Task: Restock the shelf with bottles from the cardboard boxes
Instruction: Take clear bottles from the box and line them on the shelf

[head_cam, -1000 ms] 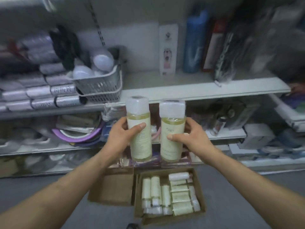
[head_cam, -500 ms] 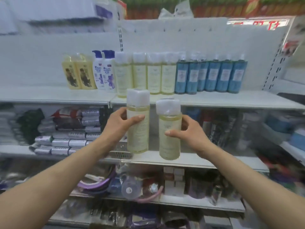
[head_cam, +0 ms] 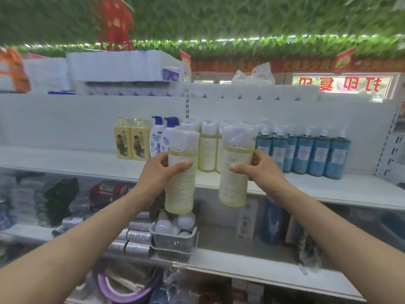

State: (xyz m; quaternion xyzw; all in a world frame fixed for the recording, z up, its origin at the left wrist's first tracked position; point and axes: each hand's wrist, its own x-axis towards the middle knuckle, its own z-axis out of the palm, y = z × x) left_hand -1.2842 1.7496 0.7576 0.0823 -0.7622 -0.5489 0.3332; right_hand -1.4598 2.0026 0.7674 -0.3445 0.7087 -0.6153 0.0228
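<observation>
My left hand [head_cam: 156, 174] grips a pale yellow bottle with a white cap [head_cam: 180, 185], held upright in front of the white upper shelf [head_cam: 87, 165]. My right hand [head_cam: 263, 172] grips a second, matching bottle [head_cam: 235, 172] a little higher. Both bottles hang just in front of a row of like pale yellow bottles [head_cam: 207, 148] standing at the back of that shelf. The cardboard boxes are out of view.
On the upper shelf, yellow bottles [head_cam: 131, 141] and white pump bottles [head_cam: 158, 137] stand left of the row, blue bottles [head_cam: 306, 154] right. A grey basket of white items [head_cam: 175, 242] sits on the shelf below. Stacked white packs [head_cam: 122, 71] top the unit.
My view has swung up from the floor boxes to the upper shelf. Both hands have lifted their bottles up level with the shelf's row of matching bottles.
</observation>
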